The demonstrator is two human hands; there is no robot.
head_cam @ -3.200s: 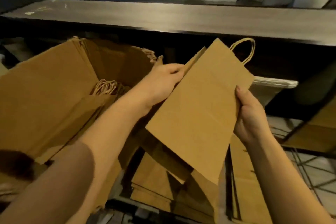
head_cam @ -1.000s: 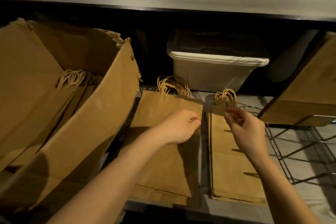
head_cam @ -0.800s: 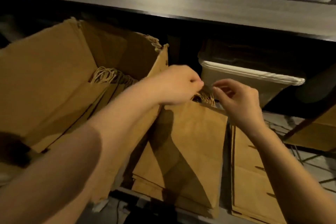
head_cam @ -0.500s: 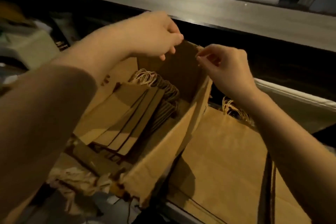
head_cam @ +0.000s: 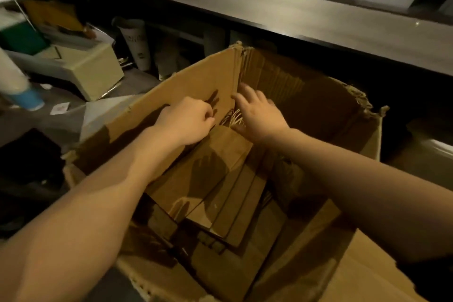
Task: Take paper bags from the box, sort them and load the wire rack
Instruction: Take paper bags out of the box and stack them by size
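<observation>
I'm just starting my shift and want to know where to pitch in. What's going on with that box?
A person has both hands inside the open cardboard box, at the top of the brown paper bags leaning there. The left hand has its fingers curled at a bag's upper edge; whether it grips is unclear. The right hand is spread open over the twine handles. No bag is out yet.

1 head camera looks steeply down, close above the box (head_cam: 191,86).
</observation>
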